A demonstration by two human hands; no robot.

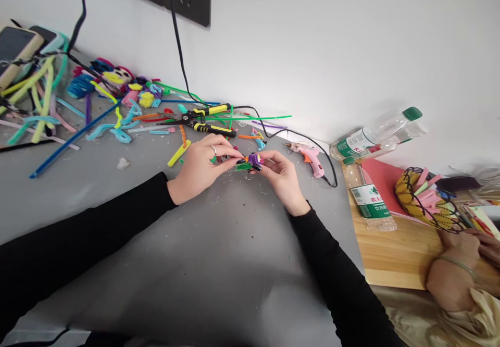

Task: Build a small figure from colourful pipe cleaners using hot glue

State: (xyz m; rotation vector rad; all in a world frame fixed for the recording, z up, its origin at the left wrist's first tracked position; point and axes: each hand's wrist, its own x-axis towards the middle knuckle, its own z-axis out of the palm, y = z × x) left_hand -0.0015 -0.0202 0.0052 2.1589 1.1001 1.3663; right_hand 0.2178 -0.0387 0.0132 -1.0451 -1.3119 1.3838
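Between my two hands, above the grey tabletop, is a small pipe-cleaner figure [254, 159] in purple, yellow, orange and green. My left hand [203, 165], with a ring on one finger, pinches its orange and green end. The fingers of my right hand [280, 174] are closed on its purple end and partly hide it. Just beyond my left hand lie yellow-and-black pliers [189, 119] with their handles spread. A yellow pipe-cleaner piece [179, 152] rests beside that hand. Right of my right hand, a pink glue gun [310, 158] lies on its side.
Loose pipe cleaners [76, 138] and a fuzzy coloured pile [117, 81] cover the back left, near phones [17, 50]. Black cords hang along the wall. Plastic bottles [369, 196] and a yellow-and-black basket [445, 217] stand right, near another person's hand [463, 248].
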